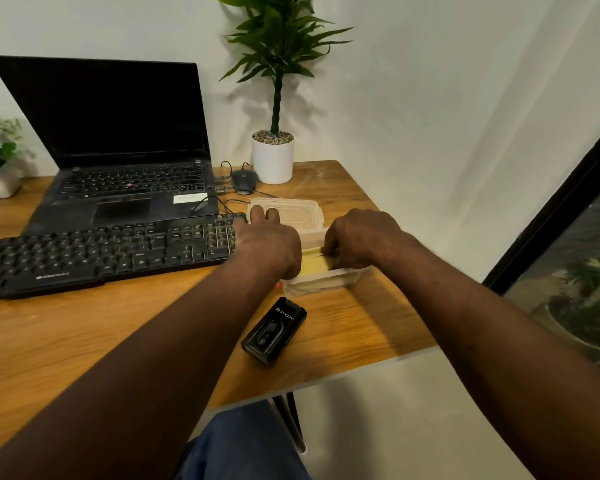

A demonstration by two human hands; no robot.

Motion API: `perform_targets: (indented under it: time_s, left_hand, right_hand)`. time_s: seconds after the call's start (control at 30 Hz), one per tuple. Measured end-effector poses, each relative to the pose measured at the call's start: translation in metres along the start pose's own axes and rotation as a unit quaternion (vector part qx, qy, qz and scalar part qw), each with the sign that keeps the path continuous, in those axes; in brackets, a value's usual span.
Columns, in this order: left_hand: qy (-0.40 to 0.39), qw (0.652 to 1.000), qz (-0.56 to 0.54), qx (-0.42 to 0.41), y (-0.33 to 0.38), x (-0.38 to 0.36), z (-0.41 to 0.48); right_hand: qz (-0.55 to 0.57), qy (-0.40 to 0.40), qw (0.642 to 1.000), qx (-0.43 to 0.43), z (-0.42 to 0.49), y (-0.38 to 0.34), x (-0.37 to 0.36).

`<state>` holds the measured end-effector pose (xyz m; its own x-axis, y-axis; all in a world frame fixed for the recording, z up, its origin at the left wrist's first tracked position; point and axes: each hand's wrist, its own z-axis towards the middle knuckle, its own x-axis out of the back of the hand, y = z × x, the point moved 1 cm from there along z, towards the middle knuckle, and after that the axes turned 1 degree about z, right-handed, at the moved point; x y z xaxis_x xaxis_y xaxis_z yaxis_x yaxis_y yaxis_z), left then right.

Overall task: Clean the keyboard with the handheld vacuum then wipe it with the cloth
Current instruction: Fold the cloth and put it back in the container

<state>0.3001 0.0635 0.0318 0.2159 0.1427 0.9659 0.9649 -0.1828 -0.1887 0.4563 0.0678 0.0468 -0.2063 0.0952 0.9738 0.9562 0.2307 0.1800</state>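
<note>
Through the head camera I see a clear plastic tub (340,277) standing near the right edge of the bench (84,341), and inside it lies a folded yellow cloth (313,263), the only thing I can make out in it. What looks like its clear lid (291,209) lies flat on the bench just behind it. The left hand (267,244) lies over the tub's left side with its fingers straight and stretched forward as far as the lid, gripping nothing that I can see. The right hand (361,237) reaches in from the right, its fingers curled down into the tub and pinching the cloth at its far right edge. The handheld vacuum (274,330) lies flat on the bench just in front of the tub, touched by neither hand; its long axis runs diagonally from near left to far right, the branded end towards the tub, and I cannot tell which end is the nozzle. The black keyboard (101,251) lies to the left, keys up, its long axis along the bench from left to right, its right end beside the left hand. Behind it sits an open laptop (118,150) with a dark screen, then a mouse (244,180) and a potted plant (273,157) near the wall.
</note>
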Motion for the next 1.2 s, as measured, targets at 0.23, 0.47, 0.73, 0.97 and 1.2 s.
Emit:
perform_targets:
  time_s: [0.23,0.47,0.73,0.97,1.2]
  left_hand:
    - [-0.004,0.999,0.029,-0.032,-0.009,-0.003,0.004]
    - [0.143,0.982,-0.105,-0.068,-0.044,-0.006,-0.024]
    - [0.093,0.961,-0.256,-0.040,-0.060,-0.026,-0.100]
    - [-0.039,0.986,-0.152,-0.058,-0.040,-0.041,-0.130]
    - [0.020,0.962,-0.230,-0.147,-0.058,-0.027,-0.130]
  right_hand:
    - [0.013,0.025,1.000,-0.009,0.002,-0.004,-0.009]
    - [0.229,0.066,0.968,0.073,-0.016,0.004,-0.016]
    - [0.331,0.163,0.919,0.142,-0.056,-0.013,-0.013]
    - [0.154,0.027,0.957,0.242,-0.078,-0.042,-0.009]
    - [0.112,0.014,0.966,0.235,-0.093,-0.040,-0.006]
